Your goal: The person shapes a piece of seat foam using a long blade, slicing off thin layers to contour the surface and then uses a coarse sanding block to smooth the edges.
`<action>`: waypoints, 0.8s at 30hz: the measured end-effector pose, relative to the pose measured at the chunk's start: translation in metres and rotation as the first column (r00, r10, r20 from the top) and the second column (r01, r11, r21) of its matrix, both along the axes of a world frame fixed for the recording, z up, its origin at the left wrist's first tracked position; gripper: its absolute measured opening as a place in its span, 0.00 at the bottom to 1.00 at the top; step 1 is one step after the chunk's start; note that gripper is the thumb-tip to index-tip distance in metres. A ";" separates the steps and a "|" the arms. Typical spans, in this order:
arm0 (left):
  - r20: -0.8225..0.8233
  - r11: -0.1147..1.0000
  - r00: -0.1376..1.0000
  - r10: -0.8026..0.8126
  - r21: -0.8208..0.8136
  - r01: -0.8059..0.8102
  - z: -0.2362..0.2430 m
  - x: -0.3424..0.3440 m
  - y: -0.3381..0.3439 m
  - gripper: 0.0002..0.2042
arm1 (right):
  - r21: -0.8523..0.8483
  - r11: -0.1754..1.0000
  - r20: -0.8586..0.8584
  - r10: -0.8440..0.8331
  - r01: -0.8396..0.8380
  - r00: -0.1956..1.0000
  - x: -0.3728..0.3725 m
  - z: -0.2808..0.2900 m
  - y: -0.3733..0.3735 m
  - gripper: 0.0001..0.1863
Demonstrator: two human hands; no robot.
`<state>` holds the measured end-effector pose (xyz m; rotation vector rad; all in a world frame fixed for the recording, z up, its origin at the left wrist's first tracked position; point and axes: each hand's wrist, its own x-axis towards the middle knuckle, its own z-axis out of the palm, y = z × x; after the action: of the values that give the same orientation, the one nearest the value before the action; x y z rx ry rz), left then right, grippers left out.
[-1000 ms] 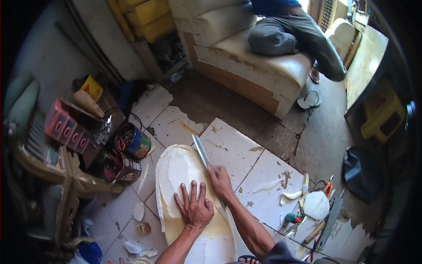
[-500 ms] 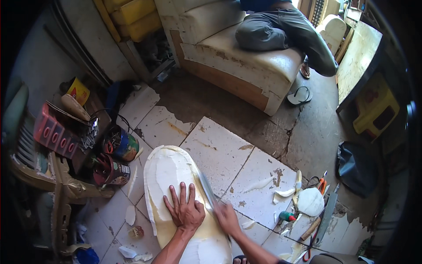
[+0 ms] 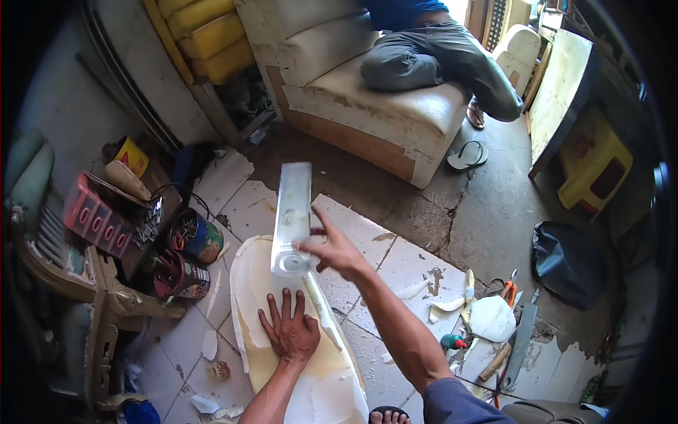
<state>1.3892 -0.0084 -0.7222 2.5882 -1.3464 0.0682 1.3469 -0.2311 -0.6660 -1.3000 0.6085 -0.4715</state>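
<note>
A long, round-ended cream foam pad (image 3: 321,392) lies in front of me, with pale and yellowish patches on its surface. My left hand (image 3: 293,332) presses flat on it, fingers spread, holding nothing. Above its far end, my right hand (image 3: 335,251) has a wide, flat, greyish blade (image 3: 291,205) at its fingertips. Some of those fingers stick out, and blur hides the exact grip. The blade's broad face shows, with a round mark near its lower end. A raised, trimmed strip runs along the pad's right edge.
Foam scraps (image 3: 493,318), orange-handled pliers (image 3: 510,288), a green bottle (image 3: 452,342) and a long flat metal tool (image 3: 521,346) lie at right. Tins (image 3: 201,237) and a red-fronted drawer box (image 3: 92,219) stand left. A person (image 3: 438,60) sits on the worn sofa (image 3: 395,106).
My right hand has moved up and forward from the pad's right edge. The blade, edge-on before, now shows its broad face. My left hand stays on the pad.
</note>
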 end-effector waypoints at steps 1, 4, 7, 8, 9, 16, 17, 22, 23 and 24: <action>-0.008 1.000 1.000 -0.020 -0.017 0.020 0.001 -0.003 -0.005 0.30 | -0.190 0.978 -0.037 -0.093 0.085 0.995 0.004 -0.042 -0.001 0.45; 0.003 0.999 1.000 -0.025 -0.041 0.025 -0.005 -0.002 -0.004 0.29 | 0.118 0.973 -0.167 -0.177 0.197 0.970 -0.012 -0.063 0.020 0.36; 0.014 0.997 1.000 -0.016 -0.073 0.017 -0.010 -0.002 -0.004 0.28 | 0.005 0.945 -0.279 -0.314 0.328 0.908 -0.053 -0.128 0.034 0.28; 0.033 0.996 0.999 -0.016 -0.090 0.019 -0.012 -0.001 -0.003 0.28 | 0.078 0.938 -0.308 -0.299 0.337 0.903 -0.072 -0.142 0.039 0.27; 0.030 0.996 0.999 -0.018 -0.088 0.020 -0.013 -0.003 -0.004 0.28 | 0.142 0.924 -0.340 -0.291 0.355 0.894 -0.091 -0.151 0.041 0.28; 0.030 0.997 0.999 -0.013 -0.075 0.016 -0.011 -0.003 0.000 0.28 | -0.230 0.950 -0.856 -0.093 -0.213 0.509 -0.117 -0.086 0.078 0.57; 0.031 0.997 0.999 -0.026 -0.076 0.029 -0.009 -0.005 -0.004 0.29 | -0.280 0.954 -0.790 -0.169 -0.102 0.590 -0.122 -0.099 0.079 0.56; 0.010 0.996 1.000 0.000 -0.085 0.001 -0.011 -0.001 0.003 0.28 | -0.170 0.958 -0.296 -0.274 0.232 0.915 -0.159 -0.106 0.126 0.53; 0.005 0.995 1.000 0.001 -0.098 0.000 -0.010 0.001 0.003 0.28 | -0.033 0.976 -0.237 -0.217 0.215 0.947 -0.171 -0.092 0.132 0.52; 0.007 0.993 1.000 -0.016 -0.115 0.017 -0.011 -0.002 -0.002 0.28 | 0.228 0.943 -0.277 -0.175 0.242 0.945 -0.184 -0.121 0.132 0.49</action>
<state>1.3871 -0.0105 -0.7334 2.4834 -1.3257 0.1468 1.1633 -0.0994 -0.7867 -1.0553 0.9983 -0.3867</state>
